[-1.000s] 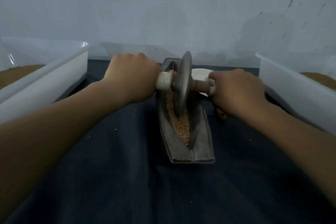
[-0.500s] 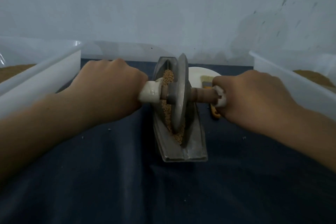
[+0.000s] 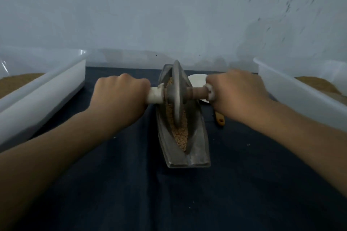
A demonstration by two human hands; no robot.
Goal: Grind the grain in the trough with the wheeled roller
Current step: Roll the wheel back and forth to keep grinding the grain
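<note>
A boat-shaped metal trough [image 3: 197, 148] lies lengthwise on the dark cloth in front of me. Tan grain [image 3: 181, 135] fills its groove. The wheeled roller [image 3: 177, 95], a grey metal disc on a cross axle, stands upright in the groove at the trough's far half. My left hand [image 3: 120, 97] is closed around the axle's left handle, whose white end shows. My right hand [image 3: 236, 93] is closed around the right handle.
A white plastic bin [image 3: 43, 92] with brown material stands at the left, another bin [image 3: 300, 95] at the right. A white dish [image 3: 197, 79] sits behind the trough, partly hidden. A small orange tool [image 3: 220, 119] lies under my right wrist. A pale wall is close behind.
The roller first came toward me along the trough, then went back to the far half. Both hands kept their grip and moved with it.
</note>
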